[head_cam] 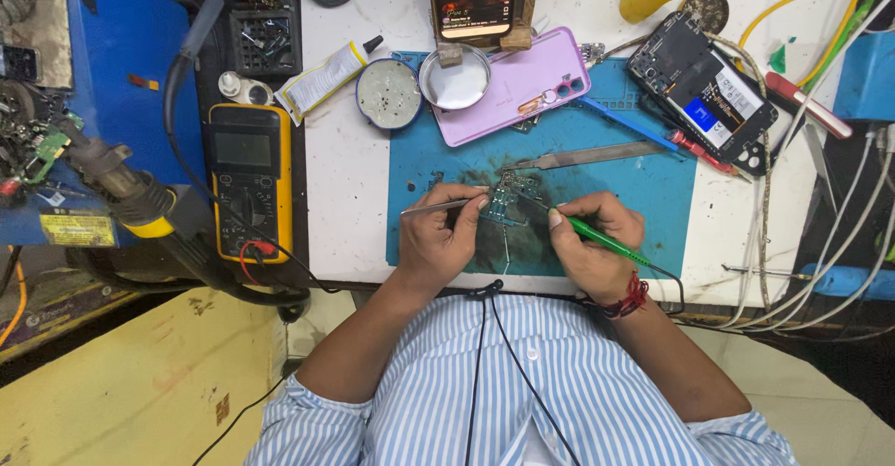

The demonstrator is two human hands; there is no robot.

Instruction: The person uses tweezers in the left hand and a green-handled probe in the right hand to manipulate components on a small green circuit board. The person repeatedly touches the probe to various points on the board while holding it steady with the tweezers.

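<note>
Gripping one tweezers (438,208), the left hand (438,242) meets one circuit board (511,196); right hand (592,242) clasps one green iron (606,239).

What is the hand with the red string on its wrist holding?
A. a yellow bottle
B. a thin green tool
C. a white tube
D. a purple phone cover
B: the right hand, with the red string at its wrist, grips a thin green tool whose tip points at the small circuit board on the blue mat.
</note>
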